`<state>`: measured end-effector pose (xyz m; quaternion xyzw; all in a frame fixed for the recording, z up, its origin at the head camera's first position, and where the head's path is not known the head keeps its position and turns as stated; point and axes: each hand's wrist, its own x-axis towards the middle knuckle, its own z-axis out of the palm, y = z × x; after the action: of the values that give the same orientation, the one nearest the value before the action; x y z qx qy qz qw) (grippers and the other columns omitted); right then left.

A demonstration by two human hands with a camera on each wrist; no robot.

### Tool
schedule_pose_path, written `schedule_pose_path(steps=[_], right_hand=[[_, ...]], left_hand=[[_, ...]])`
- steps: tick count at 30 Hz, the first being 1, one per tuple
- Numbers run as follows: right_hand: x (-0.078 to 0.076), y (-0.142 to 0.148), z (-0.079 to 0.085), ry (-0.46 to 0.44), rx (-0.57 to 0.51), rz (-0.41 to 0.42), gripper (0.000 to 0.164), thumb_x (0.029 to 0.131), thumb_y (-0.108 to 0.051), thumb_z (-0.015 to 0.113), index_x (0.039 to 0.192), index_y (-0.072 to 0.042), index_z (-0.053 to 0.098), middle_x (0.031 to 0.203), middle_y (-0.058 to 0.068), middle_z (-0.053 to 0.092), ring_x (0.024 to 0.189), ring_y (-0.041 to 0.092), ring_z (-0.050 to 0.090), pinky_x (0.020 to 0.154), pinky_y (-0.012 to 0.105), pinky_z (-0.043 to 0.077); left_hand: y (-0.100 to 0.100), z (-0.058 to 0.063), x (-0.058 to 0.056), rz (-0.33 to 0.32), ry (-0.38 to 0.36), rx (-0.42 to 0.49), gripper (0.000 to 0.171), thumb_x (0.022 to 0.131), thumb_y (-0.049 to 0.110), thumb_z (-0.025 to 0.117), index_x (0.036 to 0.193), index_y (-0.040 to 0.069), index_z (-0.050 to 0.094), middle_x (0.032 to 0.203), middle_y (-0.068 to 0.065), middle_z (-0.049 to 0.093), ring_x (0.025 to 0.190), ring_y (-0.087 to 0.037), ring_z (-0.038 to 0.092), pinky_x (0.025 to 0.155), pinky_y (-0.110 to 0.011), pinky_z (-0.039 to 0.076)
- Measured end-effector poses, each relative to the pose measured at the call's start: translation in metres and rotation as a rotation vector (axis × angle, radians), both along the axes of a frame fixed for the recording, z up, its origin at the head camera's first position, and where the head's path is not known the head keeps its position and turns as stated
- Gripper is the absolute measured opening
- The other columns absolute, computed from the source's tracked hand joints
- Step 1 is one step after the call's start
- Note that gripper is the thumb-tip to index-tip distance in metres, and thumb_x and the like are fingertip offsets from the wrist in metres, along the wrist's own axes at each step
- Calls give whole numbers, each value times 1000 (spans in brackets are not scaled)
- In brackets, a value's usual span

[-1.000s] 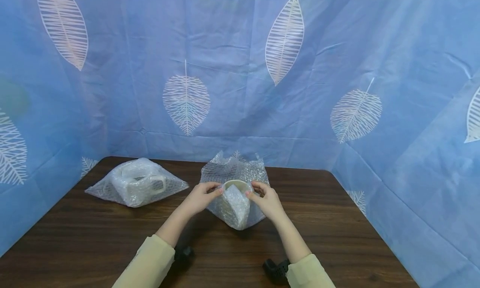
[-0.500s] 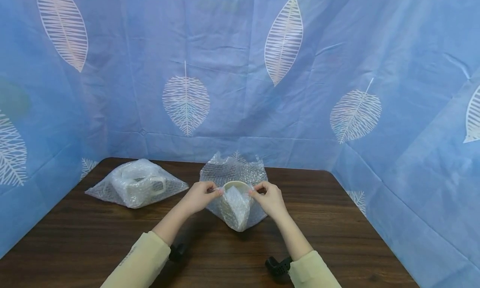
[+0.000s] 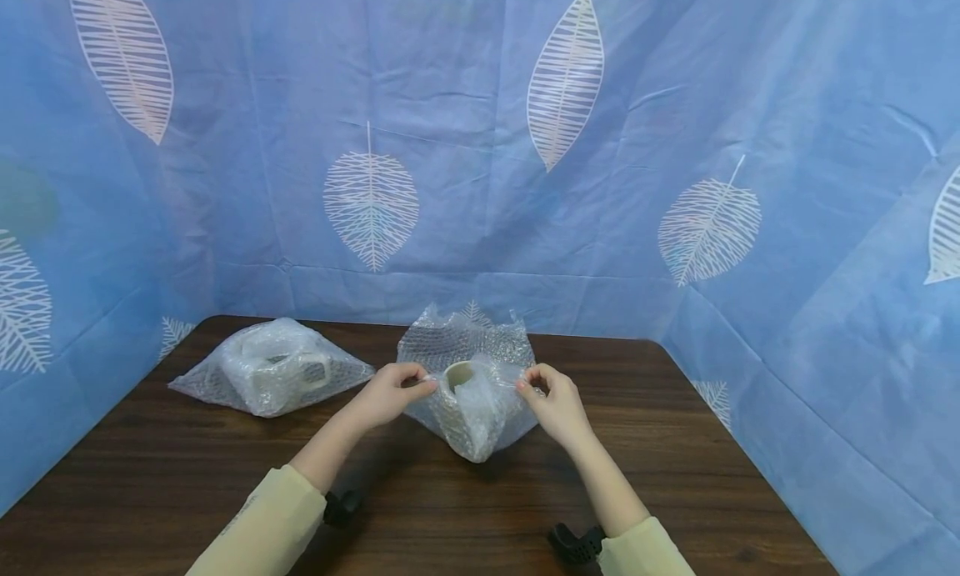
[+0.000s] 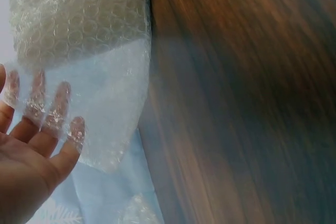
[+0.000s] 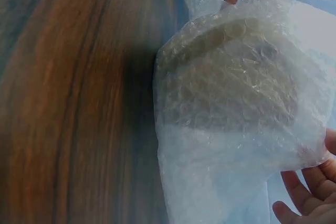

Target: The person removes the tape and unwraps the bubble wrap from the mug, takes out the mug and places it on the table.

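A pale cup (image 3: 458, 373) stands on the table within a sheet of bubble wrap (image 3: 480, 418); part of its rim shows and folded wrap covers the rest. On the cup's left side, my left hand (image 3: 392, 393) pinches an edge of the wrap. Several of its fingers (image 4: 62, 100) show through the clear film in the left wrist view. My right hand (image 3: 553, 405) pinches the wrap to the right of the cup and holds a flap taut across the cup's mouth. The sheet's far part (image 3: 467, 333) lies spread behind the cup.
A second bubble-wrapped bundle (image 3: 273, 368), with a white handle showing through, sits at the back left of the dark wooden table (image 3: 442, 522). Blue curtains (image 3: 465, 209) with white leaf prints hang behind the table and along its sides.
My hands have moved apart, the right one to the right and the left slightly left. The wrap between them is pulled across, and less of the cup's rim shows.
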<state>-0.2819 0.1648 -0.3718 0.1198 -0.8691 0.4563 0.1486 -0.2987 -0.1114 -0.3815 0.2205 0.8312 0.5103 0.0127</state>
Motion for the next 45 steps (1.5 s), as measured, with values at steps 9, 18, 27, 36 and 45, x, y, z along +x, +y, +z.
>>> schedule_pose_path(steps=[9,18,27,36,45], right_hand=[[5,21,-3,62,-117,118,9,91,-9,66,94,-4,59,104,10,64,107,27,55,92,52,40],[11,39,-2,88,-102,190,7,90,-3,65,93,-3,58,92,5,62,92,16,55,83,39,40],[14,57,-5,78,-66,295,3,94,-1,58,93,1,59,85,8,59,70,15,54,61,29,48],[13,73,-14,10,-25,315,35,104,-15,39,93,-2,69,96,7,68,94,15,60,85,36,47],[13,79,-16,-176,7,341,53,106,-28,28,99,3,70,106,15,67,107,35,59,94,56,41]], left_hand=[[-12,-1,1,-129,-26,134,13,96,15,60,98,2,63,91,-10,59,81,-25,50,74,-51,44],[-23,0,2,-167,-68,140,12,96,14,60,99,3,61,94,-8,59,90,-35,52,81,-53,45],[-36,0,6,-230,-71,130,4,95,4,58,91,2,58,93,-11,59,91,-32,55,83,-51,46],[-47,-6,11,-263,-132,47,8,89,6,58,86,1,54,82,-5,53,77,-21,48,72,-46,44],[-51,-13,13,-294,-206,-43,14,90,10,44,76,9,46,76,-4,42,73,-21,38,71,-40,35]])
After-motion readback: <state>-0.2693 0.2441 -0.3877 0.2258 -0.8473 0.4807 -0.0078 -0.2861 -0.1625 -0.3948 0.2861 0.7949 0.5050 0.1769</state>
